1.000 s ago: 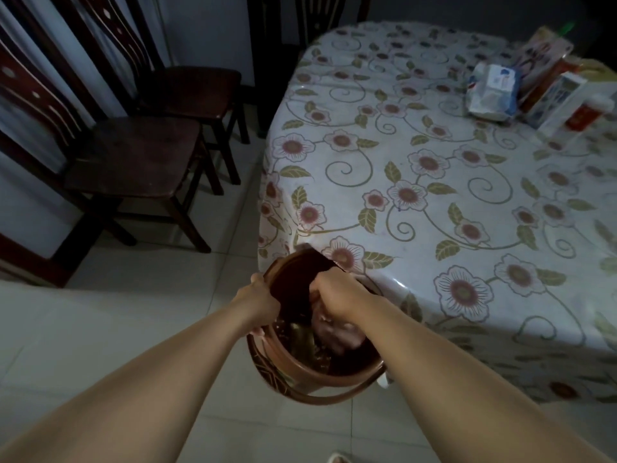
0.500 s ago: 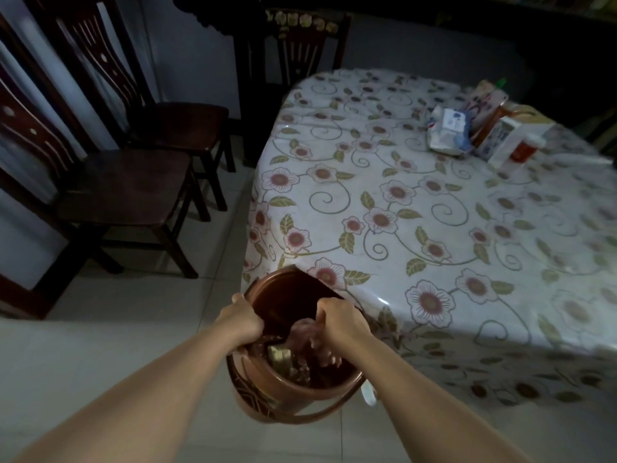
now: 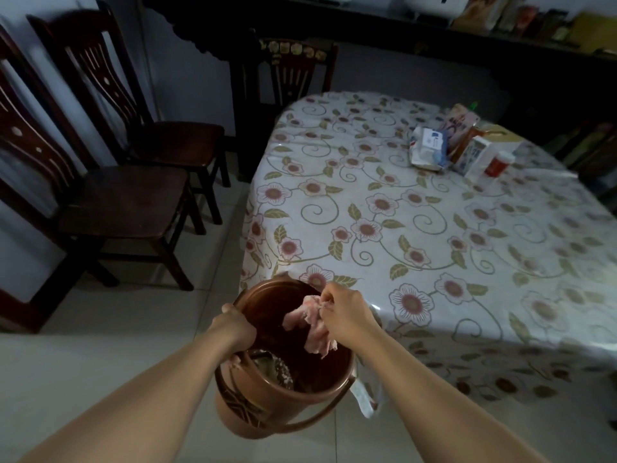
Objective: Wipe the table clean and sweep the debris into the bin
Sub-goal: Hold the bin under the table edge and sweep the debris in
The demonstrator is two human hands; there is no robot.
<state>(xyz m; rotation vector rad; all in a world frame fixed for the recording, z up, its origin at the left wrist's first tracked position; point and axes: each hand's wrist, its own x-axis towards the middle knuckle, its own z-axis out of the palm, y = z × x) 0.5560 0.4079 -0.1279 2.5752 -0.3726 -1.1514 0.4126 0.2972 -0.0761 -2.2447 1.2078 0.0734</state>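
The bin [image 3: 283,369], a brown bucket with a loose handle, hangs off the floor [image 3: 100,362] at 6 o'clock in the view, just beside the near corner of the desk [image 3: 434,235]. Scraps lie in its bottom. The left hand [image 3: 237,329] is clamped on the bin's rim at its 9 o'clock side. The right hand [image 3: 345,312] is pinched shut on a crumpled pink cloth [image 3: 312,324], which dangles over the bin's mouth from its 1 o'clock edge. The hands are apart, with the bin's opening between them. The desk wears a floral cover. At 2 o'clock on it sit a wipes pack [image 3: 429,150], cartons [image 3: 475,158] and a red-labelled bottle [image 3: 499,163], close together. At 10 o'clock 2 dark chairs [image 3: 127,208] stand by the wall; a 3rd [image 3: 297,68] stands at 12 o'clock behind the desk.
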